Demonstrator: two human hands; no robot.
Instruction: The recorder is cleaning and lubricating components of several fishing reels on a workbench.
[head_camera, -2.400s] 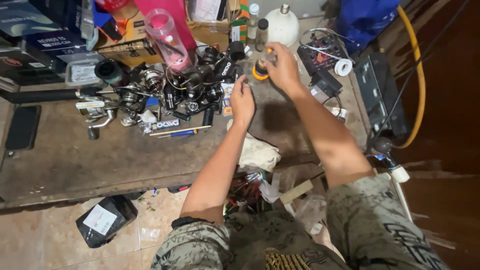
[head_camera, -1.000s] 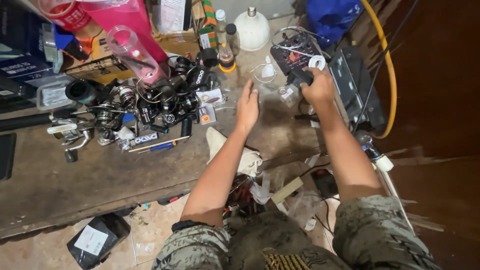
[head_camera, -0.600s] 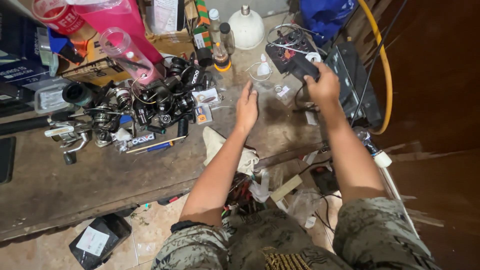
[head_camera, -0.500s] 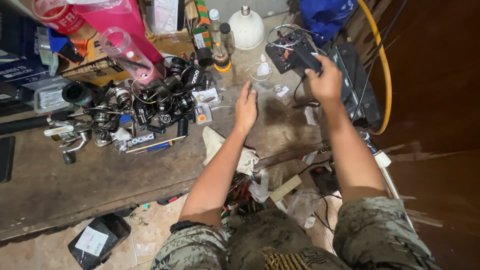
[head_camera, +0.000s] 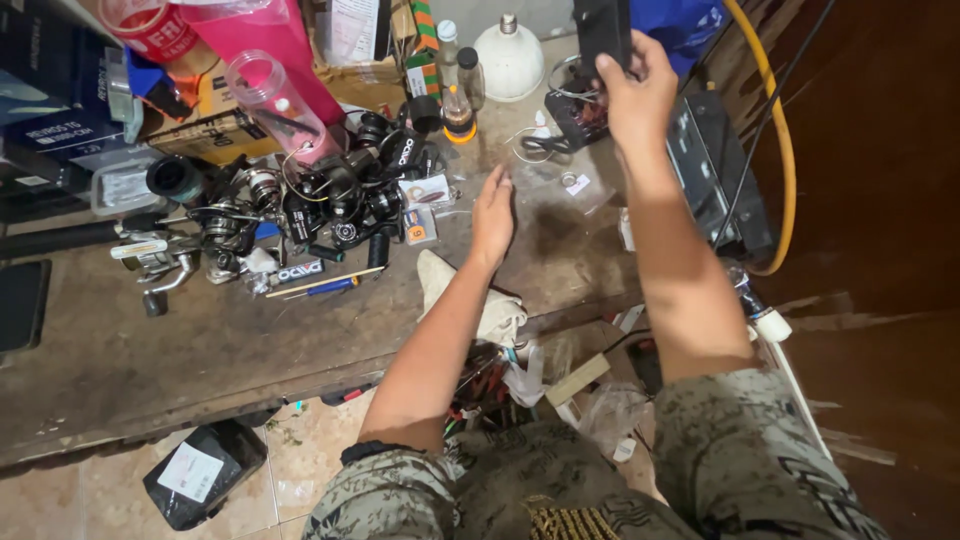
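Note:
My right hand (head_camera: 640, 90) is raised at the back of the wooden workbench (head_camera: 130, 350) and grips a flat black device (head_camera: 603, 30) upright. My left hand (head_camera: 494, 212) rests flat and empty on the bench, fingers loosely apart, just right of a pile of black fishing reels (head_camera: 330, 200). A small bottle with an orange base (head_camera: 458, 112) stands beyond the left hand. A crumpled pale cloth (head_camera: 470, 295) lies under my left forearm.
Pink plastic containers (head_camera: 275, 75) and cardboard boxes crowd the back left. A white round jug (head_camera: 508, 55) stands at the back. A black box (head_camera: 715, 170) and a yellow hose (head_camera: 780, 150) lie at the right. A black pouch (head_camera: 200, 470) sits on the tiled floor.
My right hand left the orange-based bottle, moved right and back, and lifted the black device higher. My left hand stayed on the bench.

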